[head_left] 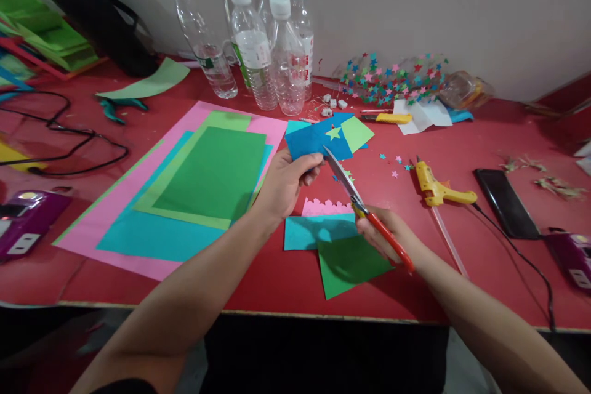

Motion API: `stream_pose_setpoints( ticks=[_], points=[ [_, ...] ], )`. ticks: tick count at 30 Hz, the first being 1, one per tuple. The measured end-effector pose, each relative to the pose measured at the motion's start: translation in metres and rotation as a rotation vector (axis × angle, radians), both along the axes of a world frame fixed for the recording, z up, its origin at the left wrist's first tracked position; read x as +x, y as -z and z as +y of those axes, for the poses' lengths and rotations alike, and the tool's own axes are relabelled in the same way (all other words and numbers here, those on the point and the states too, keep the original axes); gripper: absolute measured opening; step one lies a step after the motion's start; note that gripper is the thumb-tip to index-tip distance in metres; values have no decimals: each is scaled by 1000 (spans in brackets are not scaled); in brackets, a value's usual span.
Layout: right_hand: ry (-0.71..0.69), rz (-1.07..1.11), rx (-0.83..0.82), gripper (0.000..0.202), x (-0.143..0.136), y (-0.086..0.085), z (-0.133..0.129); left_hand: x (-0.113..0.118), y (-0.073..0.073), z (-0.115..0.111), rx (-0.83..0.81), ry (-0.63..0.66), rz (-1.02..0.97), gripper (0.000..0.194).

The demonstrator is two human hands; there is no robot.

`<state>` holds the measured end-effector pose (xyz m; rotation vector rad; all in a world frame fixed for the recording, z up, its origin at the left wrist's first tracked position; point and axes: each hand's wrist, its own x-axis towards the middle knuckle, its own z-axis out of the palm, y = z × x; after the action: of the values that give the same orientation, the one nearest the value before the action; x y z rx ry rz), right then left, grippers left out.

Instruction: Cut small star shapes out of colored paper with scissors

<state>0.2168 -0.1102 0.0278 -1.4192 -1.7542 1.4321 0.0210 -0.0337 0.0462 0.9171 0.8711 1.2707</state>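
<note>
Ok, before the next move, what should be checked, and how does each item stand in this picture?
1. Left grip holding the blue paper: ok.
2. Right grip holding the scissors: ok.
3. Left thumb safely away from the blades: cannot tell; the tip appears close to it.
4. Light-green star fixed to the blue paper: cannot tell; it shows against it.
5. Glue gun apart from the scissors: ok.

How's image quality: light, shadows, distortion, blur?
All head view: lighting dim and soft; a diffuse shadow on the green sheet beside the right hand; leftmost bottle leans outward, likely wide-angle distortion; purple device at the left edge looks smeared; scissors fairly clear; bottle labels too soft to read.
</note>
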Motion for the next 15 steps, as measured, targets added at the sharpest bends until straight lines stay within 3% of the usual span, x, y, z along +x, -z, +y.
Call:
stream_pose_setpoints(
  ticks=[15],
  points=[
    [9,-42,-2,44,-1,-5,0,1,1,0,-11,0,-36,14]
  ],
)
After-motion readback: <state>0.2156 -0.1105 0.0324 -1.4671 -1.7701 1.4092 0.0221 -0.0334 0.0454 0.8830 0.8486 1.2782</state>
